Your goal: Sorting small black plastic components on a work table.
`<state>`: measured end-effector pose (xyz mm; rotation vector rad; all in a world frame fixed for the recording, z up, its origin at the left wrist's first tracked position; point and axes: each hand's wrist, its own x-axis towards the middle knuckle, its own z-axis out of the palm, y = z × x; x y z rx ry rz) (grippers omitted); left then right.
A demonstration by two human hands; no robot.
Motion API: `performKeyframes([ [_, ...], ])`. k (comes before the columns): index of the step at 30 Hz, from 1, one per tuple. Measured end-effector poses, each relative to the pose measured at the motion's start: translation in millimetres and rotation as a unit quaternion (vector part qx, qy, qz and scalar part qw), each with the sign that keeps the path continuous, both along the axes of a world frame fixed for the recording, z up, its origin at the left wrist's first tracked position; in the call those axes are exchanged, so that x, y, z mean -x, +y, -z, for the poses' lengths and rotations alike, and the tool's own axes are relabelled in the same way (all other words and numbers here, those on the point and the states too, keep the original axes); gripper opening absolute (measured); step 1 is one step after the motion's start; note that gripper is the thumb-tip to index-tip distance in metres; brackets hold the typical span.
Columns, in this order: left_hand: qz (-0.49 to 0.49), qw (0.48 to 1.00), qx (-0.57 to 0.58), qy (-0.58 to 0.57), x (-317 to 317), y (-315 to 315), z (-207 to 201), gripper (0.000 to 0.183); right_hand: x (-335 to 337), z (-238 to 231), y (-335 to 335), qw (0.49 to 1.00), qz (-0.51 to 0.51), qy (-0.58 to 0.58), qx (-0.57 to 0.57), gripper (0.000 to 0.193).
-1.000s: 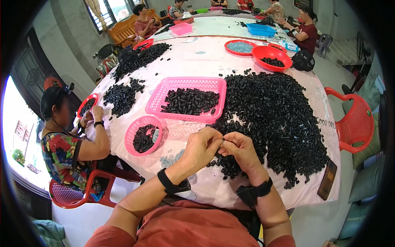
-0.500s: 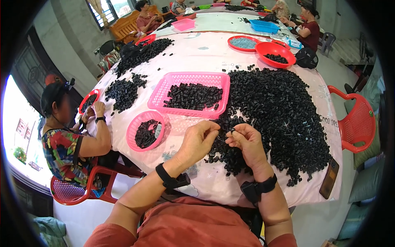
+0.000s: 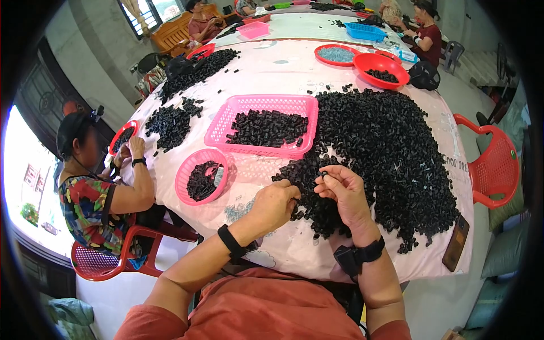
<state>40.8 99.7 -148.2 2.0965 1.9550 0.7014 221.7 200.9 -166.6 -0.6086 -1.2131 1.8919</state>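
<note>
Head view, looking down: at far left a co-worker [image 3: 93,187] in a patterned top sits on a red chair [image 3: 107,258] beside the pink-covered table [image 3: 294,249]. Moving right, we see a round pink basket [image 3: 202,175] and a rectangular pink basket [image 3: 262,124], both holding small black parts.

Our left hand [image 3: 275,205] rests on the near edge of the big black pile [image 3: 385,153], fingers curled in; whether it grips a piece we cannot tell. Just to its right, our right hand [image 3: 343,190] pinches one small black piece [image 3: 323,174] between thumb and fingertips, lifted slightly above the pile, the other fingers loosely bent.

We judge these pieces to be light, stiff and smooth, likely moulded plastic, easy to drop, so a fingertip pinch across the short body suits them best. The rest of the pile lies directly under and beyond both hands, spreading to the right.

Further right stand red bowls [image 3: 381,68], a dark phone [image 3: 455,250] at the table edge, and another red chair [image 3: 492,164].
</note>
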Motion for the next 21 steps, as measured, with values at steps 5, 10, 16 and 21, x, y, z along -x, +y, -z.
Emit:
performKeyframes([
  [5, -0.021, 1.000, 0.006, -0.008, 6, -2, 0, 0.016, 0, -3, -2, 1.000, -0.007, -0.011, -0.010, 0.018],
  [10, -0.030, 0.999, -0.007, -0.014, 4, 3, -2, 0.014, 0, -1, -1, 1.000, -0.005, -0.011, -0.007, 0.018],
  [16, -0.010, 1.000, -0.009, 0.006, 7, 8, 3, 0.013, 0, -3, -2, 1.000, -0.009, -0.012, -0.006, 0.018],
  [21, -0.027, 0.998, -0.037, -0.041, 11, 8, 2, 0.014, 0, -4, -2, 1.000, -0.005, -0.012, -0.008, 0.018],
])
